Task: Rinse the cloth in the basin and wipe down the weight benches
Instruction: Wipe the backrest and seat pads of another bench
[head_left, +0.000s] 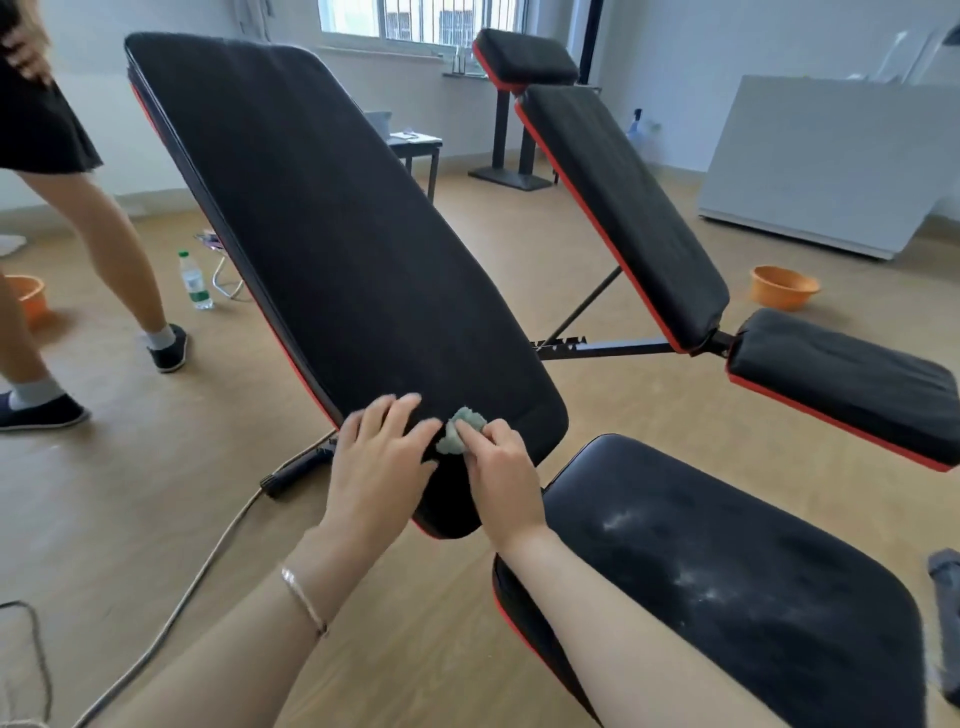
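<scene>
Cloth: I saw the cloth (461, 430) as a small bunched wad, pale grey-green, lying on the lower end of the near backrest (337, 234), close to its bottom edge.
Handling: I judged it soft, light and limp, probably damp. It would squash under any pressure and could not break. So small a wad could roll out from under the hand, so I would take it by its bulk, pressed flat to the pad, and not by a loose corner.
Right hand: my right hand (501, 467) held the cloth, with the fingers (496, 432) curled over its right side and pinching it.
Cloth to fingers: most of the wad stuck out to the left of and above those fingers, and only its right part was covered. I could not tell whether the thumb was under it.
Left hand: my left hand (382, 452) lay on the pad just beside the cloth, fingers straight and spread, holding nothing. The forefinger came near the wad, but I could not tell if it touched.
Backrest: it was tilted up, with black padding and a red edge. I judged it would give only a little under the wipe.
Seat: the seat (727, 571) showed white dusty smears, so I judged it not yet wiped.
Basin: an orange basin (784, 287) stood on the floor well apart, past the second bench (623, 208).
</scene>
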